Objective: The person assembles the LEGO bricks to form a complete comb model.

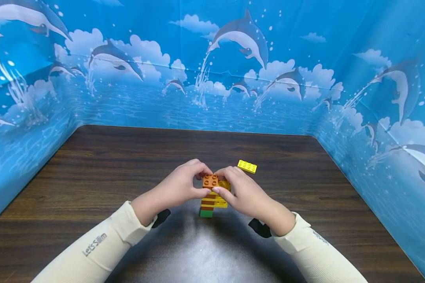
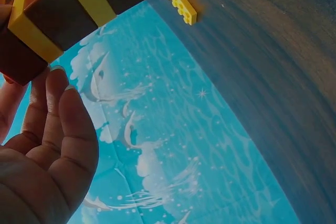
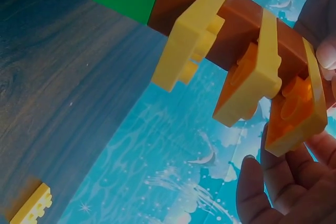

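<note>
A tower of toy building bricks stands upright on the table, with a green brick (image 1: 206,214) at its foot. Above it, brown bricks (image 3: 239,27) alternate with three yellow bricks (image 3: 181,43) that jut out to the right. An orange-brown brick (image 1: 210,181), studs up, tops the tower. My left hand (image 1: 180,185) pinches this top brick from the left, thumb in front and fingers behind. From the right, my right hand (image 1: 246,193) pinches the same brick, its thumb at the near corner. The other right fingers (image 3: 249,184) hang below the uppermost yellow brick.
Behind my right hand a loose yellow brick (image 1: 247,166) lies on the dark wood table (image 1: 145,149). A blue curtain (image 1: 156,106) with printed dolphins borders the table at the back and both sides.
</note>
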Demonstrator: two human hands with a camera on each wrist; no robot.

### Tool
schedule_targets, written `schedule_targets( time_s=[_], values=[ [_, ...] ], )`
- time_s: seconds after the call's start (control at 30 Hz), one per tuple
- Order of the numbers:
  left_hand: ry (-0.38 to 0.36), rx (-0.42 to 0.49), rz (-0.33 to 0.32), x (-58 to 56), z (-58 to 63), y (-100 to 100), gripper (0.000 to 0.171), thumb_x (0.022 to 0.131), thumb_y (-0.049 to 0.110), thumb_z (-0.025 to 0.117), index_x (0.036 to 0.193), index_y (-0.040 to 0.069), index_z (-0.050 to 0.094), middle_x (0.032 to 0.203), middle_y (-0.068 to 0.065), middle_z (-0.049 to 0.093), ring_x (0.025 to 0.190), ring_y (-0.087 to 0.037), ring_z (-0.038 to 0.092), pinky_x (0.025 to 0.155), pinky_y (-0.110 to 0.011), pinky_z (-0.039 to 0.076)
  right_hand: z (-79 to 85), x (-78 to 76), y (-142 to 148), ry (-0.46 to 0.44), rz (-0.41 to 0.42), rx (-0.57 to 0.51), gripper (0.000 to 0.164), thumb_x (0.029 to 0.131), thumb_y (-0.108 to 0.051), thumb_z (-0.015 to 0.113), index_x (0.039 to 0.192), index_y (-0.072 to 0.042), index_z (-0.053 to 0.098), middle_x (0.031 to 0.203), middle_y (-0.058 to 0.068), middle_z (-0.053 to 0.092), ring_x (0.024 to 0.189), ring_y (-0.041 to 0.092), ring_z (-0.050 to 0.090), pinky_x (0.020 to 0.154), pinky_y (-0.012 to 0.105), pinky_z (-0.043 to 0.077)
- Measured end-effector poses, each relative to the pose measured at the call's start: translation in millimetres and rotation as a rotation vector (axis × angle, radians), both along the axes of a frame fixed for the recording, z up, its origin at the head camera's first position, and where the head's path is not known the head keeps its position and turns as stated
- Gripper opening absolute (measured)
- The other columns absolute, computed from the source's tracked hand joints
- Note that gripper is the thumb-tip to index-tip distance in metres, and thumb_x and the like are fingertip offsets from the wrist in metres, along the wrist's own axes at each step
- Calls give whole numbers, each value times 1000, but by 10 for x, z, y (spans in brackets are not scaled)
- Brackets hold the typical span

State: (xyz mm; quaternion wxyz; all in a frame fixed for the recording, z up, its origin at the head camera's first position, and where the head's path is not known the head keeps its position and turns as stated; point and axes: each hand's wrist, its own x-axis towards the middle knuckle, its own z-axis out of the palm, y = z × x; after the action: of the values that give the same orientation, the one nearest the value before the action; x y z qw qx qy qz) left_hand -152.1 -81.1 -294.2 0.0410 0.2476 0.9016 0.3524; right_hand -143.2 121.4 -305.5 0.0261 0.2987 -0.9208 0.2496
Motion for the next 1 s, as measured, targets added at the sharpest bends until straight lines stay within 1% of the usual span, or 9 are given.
schedule_targets(
  time_s=[0.17, 0.27, 0.73, 0.87, 1.0],
  values=[
    [-38, 63, -7, -9, -28, -10, 31, 80, 12, 78, 107, 11, 63, 98, 1, 55, 91, -18, 49, 80, -32, 48, -18, -7, 9, 2, 6, -6, 36, 92, -26, 65, 122, -7, 56, 109, 1, 58, 95, 13, 50, 83, 32, 49],
    [-45, 95, -18, -24, -57, -18, 32, 80, 12, 78, 108, 11, 63, 98, 0, 54, 90, -18, 49, 79, -31, 47, -26, -12, 14, 3, 9, -12, 36, 92, -26, 65, 122, -8, 56, 109, 1, 58, 95, 13, 50, 83, 33, 49],
    [-70, 172, -2, -58, -154, -43, 35, 79, 8, 78, 110, 6, 63, 99, -3, 56, 90, -18, 53, 73, -27, 50, -38, -51, 21, -25, 26, -27, 33, 93, -26, 64, 120, -8, 55, 109, 1, 56, 93, 14, 50, 83, 33, 49],
    [-60, 182, -21, -69, -183, -50, 35, 80, 10, 78, 111, 6, 62, 99, -3, 56, 89, -18, 52, 72, -27, 50, -39, -45, 25, -39, 18, -36, 34, 93, -26, 65, 120, -9, 55, 110, 1, 56, 95, 14, 51, 85, 34, 49],
    [-68, 198, -36, -86, -202, -75, 35, 80, 10, 78, 111, 6, 62, 99, -3, 56, 89, -18, 53, 73, -28, 50, -52, -47, 28, -72, 13, -59, 35, 93, -27, 65, 122, -10, 54, 114, 0, 57, 99, 14, 53, 89, 35, 49]
  ],
)
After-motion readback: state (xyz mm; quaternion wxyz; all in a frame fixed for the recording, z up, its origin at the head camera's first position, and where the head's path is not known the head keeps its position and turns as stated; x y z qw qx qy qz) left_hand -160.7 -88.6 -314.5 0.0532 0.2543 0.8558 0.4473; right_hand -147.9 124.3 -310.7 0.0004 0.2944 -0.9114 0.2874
